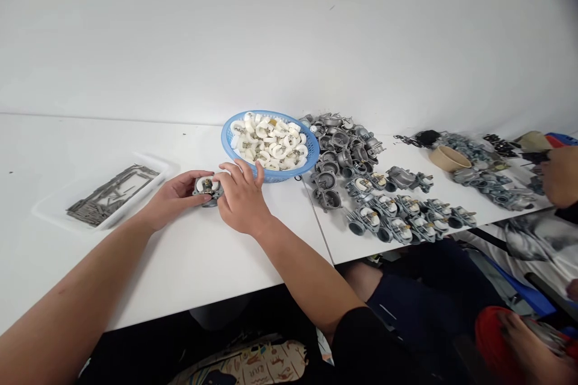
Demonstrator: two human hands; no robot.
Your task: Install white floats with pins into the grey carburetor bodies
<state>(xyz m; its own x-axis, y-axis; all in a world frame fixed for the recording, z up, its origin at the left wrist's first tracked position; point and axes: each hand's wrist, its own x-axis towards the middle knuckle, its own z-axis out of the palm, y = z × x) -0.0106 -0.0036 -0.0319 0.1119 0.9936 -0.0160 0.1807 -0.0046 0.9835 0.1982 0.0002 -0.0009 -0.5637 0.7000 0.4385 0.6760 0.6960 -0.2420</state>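
A small carburetor [209, 200] with a white ring-shaped float [204, 183] and a brass part in its top is held just above the white table. Fingers and thumb of my left hand [174, 197] close round its left side, the thumb along the near edge. On the right side, my right hand [241, 195] grips the same carburetor, its index fingertip at the float's edge and the other fingers raised. Its thumb is mostly hidden. Right behind my hands stands a blue basket [226, 143] heaped with white floats [271, 141].
Left of my hands lies a white tray [156, 183] of thin grey metal pins [97, 207]. To the right are piled metal bowls [332, 177] and rows of carburetors [400, 225]. A table seam [320, 228] runs between. Another person's hand [526, 337] is at lower right.
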